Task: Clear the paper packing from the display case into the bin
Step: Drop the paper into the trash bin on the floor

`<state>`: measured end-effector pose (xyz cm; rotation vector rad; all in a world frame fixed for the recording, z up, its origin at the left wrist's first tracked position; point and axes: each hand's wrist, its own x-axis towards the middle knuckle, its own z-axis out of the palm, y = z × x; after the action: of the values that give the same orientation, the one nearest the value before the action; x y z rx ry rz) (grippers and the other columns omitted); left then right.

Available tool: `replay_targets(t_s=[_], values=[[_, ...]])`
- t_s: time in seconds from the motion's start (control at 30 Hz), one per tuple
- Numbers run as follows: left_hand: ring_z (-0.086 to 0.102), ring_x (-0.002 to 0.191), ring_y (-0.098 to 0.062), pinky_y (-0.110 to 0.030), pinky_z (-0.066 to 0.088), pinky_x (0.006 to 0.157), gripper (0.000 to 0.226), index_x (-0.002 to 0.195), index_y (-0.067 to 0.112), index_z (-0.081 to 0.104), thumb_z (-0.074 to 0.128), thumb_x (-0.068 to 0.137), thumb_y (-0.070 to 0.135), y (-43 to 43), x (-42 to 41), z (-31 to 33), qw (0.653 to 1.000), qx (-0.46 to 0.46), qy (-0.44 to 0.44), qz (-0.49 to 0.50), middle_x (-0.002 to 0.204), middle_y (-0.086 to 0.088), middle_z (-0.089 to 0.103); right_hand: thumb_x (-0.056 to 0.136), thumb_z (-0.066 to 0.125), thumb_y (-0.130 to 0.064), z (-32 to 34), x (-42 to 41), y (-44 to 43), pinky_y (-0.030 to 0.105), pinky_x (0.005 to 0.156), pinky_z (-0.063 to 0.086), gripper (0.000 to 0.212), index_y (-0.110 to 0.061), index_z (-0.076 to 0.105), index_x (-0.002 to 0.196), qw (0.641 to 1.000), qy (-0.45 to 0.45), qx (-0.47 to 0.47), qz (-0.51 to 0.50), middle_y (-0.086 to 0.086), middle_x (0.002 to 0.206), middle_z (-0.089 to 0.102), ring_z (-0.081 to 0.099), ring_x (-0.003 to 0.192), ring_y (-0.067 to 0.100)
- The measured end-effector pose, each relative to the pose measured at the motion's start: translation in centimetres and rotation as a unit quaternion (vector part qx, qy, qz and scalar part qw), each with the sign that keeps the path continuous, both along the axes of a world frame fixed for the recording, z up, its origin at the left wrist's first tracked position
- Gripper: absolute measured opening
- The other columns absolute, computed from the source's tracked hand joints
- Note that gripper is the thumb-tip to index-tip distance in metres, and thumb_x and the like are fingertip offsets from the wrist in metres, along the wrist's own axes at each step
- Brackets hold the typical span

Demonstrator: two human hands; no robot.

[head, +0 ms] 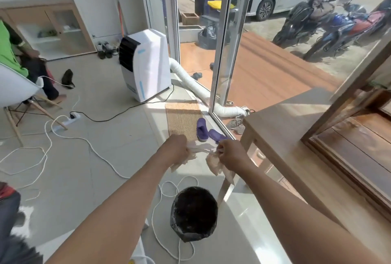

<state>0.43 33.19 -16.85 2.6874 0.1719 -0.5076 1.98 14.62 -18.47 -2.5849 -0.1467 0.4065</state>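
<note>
Head view: both my arms reach out above the bin (193, 214), which stands on the floor lined with a black bag, its mouth open. My left hand (176, 150) is closed around one end of the crumpled paper packing (212, 163) and my right hand (230, 154) pinches the other end, the paper hanging between them just beyond the bin. The wooden display case (351, 136) sits on the table (281, 119) to the right of the bin.
</note>
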Motion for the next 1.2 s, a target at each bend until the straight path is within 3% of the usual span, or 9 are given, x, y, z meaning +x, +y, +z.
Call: replay_targets(t_s=[0.07,0.2,0.4,0.53,0.63,0.8,0.97,1.07,1.2], values=[[0.065,0.077,-0.025,-0.028,0.047,0.062,0.026,0.081,0.01,0.061,0.07,0.082,0.034,0.3,-0.7,-1.7,1.0,-0.012,0.003,0.009,0.084,-0.009,0.067,0.084,0.056,-0.007,-1.8,0.4,0.4,0.029,0.078,0.049,0.021,-0.009,0.069,0.1,1.0,0.03,0.001,0.002,0.013,0.104,0.069,0.065,0.1,0.031],[0.065,0.096,-0.033,-0.032,0.047,0.07,0.023,0.104,0.002,0.061,0.057,0.09,0.021,0.5,-1.8,-7.7,0.997,-0.013,0.041,0.068,0.107,-0.017,0.065,0.08,0.054,-0.007,-7.5,1.0,1.4,0.027,0.069,0.043,0.024,-0.015,0.07,0.095,0.997,0.074,-0.022,0.021,0.008,0.104,0.07,0.066,0.098,0.03],[0.067,0.097,-0.036,-0.034,0.052,0.076,0.026,0.103,0.003,0.066,0.051,0.087,0.015,-0.1,-2.6,-17.3,0.99,-0.035,0.092,0.102,0.104,-0.019,0.068,0.081,0.049,0.002,-17.3,1.6,1.6,0.03,0.069,0.051,0.025,-0.006,0.07,0.091,0.989,0.143,-0.019,0.044,0.013,0.098,0.072,0.068,0.091,0.03],[0.066,0.101,-0.037,-0.035,0.052,0.079,0.023,0.103,0.001,0.065,0.052,0.086,0.009,-0.5,-2.7,-23.8,0.982,-0.046,0.127,0.133,0.107,-0.021,0.069,0.085,0.048,-0.003,-24.2,1.8,2.0,0.032,0.073,0.051,0.025,-0.008,0.071,0.091,0.984,0.176,-0.011,0.04,0.013,0.098,0.072,0.067,0.09,0.03],[0.065,0.102,-0.037,-0.033,0.049,0.077,0.02,0.102,0.002,0.064,0.056,0.085,0.009,-0.4,-2.7,-29.3,0.977,-0.052,0.153,0.138,0.108,-0.02,0.068,0.087,0.047,-0.006,-29.4,2.0,2.1,0.031,0.076,0.049,0.018,-0.016,0.061,0.081,0.976,0.204,-0.046,0.059,0.015,0.101,0.071,0.065,0.092,0.03],[0.064,0.103,-0.036,-0.034,0.049,0.08,0.019,0.1,0.003,0.066,0.058,0.085,0.012,-0.5,-2.8,-36.8,0.973,-0.051,0.18,0.133,0.109,-0.018,0.068,0.092,0.047,-0.006,-37.3,1.6,1.5,0.037,0.085,0.049,0.025,-0.003,0.064,0.109,0.974,0.207,-0.066,0.059,0.02,0.11,0.065,0.052,0.086,0.026],[0.06,0.103,-0.035,-0.035,0.046,0.08,0.02,0.099,-0.002,0.062,0.048,0.086,0.002,-0.5,-2.4,-42.9,0.97,-0.054,0.192,0.139,0.111,-0.019,0.063,0.086,0.043,-0.002,-43.8,2.6,2.1,0.031,0.07,0.047,0.021,-0.004,0.063,0.085,0.972,0.227,-0.05,0.029,0.016,0.098,0.067,0.064,0.091,0.03],[0.059,0.104,-0.034,-0.033,0.044,0.08,0.021,0.097,-0.002,0.062,0.046,0.083,-0.003,-0.5,-1.8,-46.1,0.97,-0.06,0.193,0.133,0.112,-0.018,0.062,0.083,0.042,-0.002,-47.0,3.2,2.5,0.033,0.07,0.047,0.028,-0.015,0.045,0.059,0.972,0.226,-0.055,0.033,0.009,0.082,0.058,0.061,0.087,0.03],[0.059,0.1,-0.031,-0.034,0.046,0.081,0.017,0.096,0.003,0.063,0.062,0.079,0.002,-0.5,-1.2,-49.1,0.971,-0.056,0.201,0.114,0.109,-0.012,0.059,0.084,0.045,-0.004,-49.5,3.8,2.8,0.028,0.06,0.04,0.032,-0.021,0.04,0.057,0.97,0.236,-0.051,0.029,0.007,0.08,0.055,0.053,0.078,0.022]])
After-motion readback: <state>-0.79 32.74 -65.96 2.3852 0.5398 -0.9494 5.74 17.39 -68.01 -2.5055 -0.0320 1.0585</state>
